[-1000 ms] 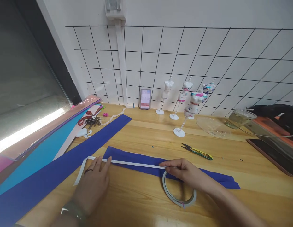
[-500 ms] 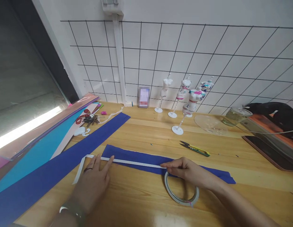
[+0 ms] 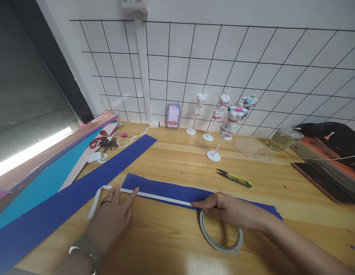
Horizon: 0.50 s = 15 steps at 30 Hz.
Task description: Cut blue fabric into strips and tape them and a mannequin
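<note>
A short blue fabric strip (image 3: 166, 187) lies crosswise on the wooden table. Along its near edge runs a narrow white strip of double-sided tape (image 3: 162, 198), whose left end bends down past the fabric. My left hand (image 3: 112, 215) rests flat over the left part of the tape, fingers spread. At the other end, my right hand (image 3: 231, 210) pinches the tape between thumb and fingers, low over the fabric. Just below that hand is the tape roll (image 3: 205, 233), its top hidden by the fingers.
Thread snips (image 3: 234, 178) lie beyond the fabric. Small mannequins (image 3: 214, 155) stand near the wall beside a phone (image 3: 173, 116). A longer blue strip (image 3: 80, 194) slants across the left, near colored sheets (image 3: 65, 158), keys (image 3: 108, 142) and an earphone case (image 3: 94, 157). Rightward lies a dark tablet (image 3: 323, 181).
My right hand has shifted slightly left and down with the tape, which now sits closer to the fabric's near edge. My left hand stays in place on the tape.
</note>
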Each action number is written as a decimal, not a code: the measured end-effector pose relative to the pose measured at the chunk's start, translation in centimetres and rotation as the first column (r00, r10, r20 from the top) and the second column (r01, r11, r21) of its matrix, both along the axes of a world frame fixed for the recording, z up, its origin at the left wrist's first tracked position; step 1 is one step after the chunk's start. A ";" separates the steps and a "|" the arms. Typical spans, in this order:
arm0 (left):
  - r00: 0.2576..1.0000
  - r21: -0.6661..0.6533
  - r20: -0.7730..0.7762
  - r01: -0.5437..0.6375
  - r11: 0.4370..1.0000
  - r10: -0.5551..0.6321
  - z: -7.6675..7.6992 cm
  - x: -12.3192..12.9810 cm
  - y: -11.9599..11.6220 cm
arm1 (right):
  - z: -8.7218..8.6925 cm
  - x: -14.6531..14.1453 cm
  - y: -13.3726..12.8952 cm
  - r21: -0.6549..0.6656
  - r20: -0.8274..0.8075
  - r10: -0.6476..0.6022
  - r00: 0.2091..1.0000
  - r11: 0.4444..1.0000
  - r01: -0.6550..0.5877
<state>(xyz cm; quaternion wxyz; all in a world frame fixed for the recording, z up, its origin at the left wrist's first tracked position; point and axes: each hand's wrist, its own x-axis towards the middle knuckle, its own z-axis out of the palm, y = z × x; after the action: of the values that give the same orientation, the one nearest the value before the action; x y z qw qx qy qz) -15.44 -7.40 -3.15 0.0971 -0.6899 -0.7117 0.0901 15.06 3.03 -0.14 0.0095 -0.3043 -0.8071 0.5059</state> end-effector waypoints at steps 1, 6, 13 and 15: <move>1.000 0.007 -0.001 0.002 1.000 -0.002 -0.1 0.0 0.0 | 0.2 0.0 0.0 -0.006 0.011 0.003 1.000 1.000 -0.003; 1.000 0.060 0.015 0.027 0.998 -0.028 -0.4 -0.2 0.1 | 0.5 -0.1 0.4 -0.015 0.058 0.033 0.998 0.999 -0.032; 0.990 0.129 0.080 0.103 0.986 -0.114 -0.6 -0.3 -0.2 | 0.4 0.0 0.8 0.010 0.094 0.081 0.992 0.997 -0.082; 0.988 0.126 0.069 0.127 0.984 -0.137 -0.7 -0.4 -0.2 | 0.6 -0.1 0.9 0.011 0.097 0.084 0.992 0.996 -0.086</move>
<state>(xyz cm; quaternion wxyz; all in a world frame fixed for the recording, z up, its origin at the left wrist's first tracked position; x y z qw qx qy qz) -15.87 -7.65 -3.84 0.1168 -0.7314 -0.6718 0.0133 14.96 3.94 0.47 -0.0488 -0.2936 -0.8226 0.4844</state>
